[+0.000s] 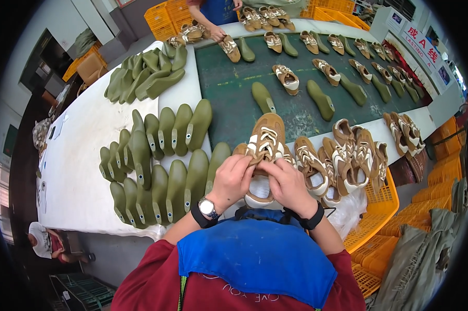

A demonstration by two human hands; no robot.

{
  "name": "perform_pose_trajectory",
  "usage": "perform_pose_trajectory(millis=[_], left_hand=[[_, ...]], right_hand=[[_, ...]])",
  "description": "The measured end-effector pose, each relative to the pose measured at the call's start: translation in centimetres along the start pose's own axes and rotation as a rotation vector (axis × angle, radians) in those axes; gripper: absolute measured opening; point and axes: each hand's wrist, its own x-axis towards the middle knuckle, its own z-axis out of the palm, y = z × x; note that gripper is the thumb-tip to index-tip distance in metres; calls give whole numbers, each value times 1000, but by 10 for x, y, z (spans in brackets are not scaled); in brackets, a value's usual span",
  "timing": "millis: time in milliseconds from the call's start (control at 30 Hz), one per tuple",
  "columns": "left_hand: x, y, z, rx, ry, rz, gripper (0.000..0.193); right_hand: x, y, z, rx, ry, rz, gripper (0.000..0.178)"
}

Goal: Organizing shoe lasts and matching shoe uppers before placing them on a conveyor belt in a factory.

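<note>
Gripping tan-and-white shoe upper (265, 140) at table's near edge, above my blue apron (255, 259). Green shoe lasts (161, 155) stand in rows at left on white table (83, 155). My left hand (233, 180) and right hand (286, 184) both pinch upper's heel end. Pile of matching uppers (348, 155) lies just right; orange crate (376, 212) sits below.

Both my forearms came up from the lower edge and met close in front of my chest. My left hand (233, 179) was curled, knuckles up, fingers bent inward and pinching, a watch and dark band on its wrist. My right hand (287, 184) sat just beside it, fingertips touching the left's, thumb tucked under, a dark band at the wrist.
</note>
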Motion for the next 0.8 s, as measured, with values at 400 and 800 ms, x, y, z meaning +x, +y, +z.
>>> perform_pose_trajectory(millis=[400,800], left_hand=[[16,-7,-6,-51,-179,-18,35],[0,-10,-15,-33,-560,179,18]], right_hand=[[2,3,-2,162,38,-6,18],[-9,42,3,436,91,322,30]])
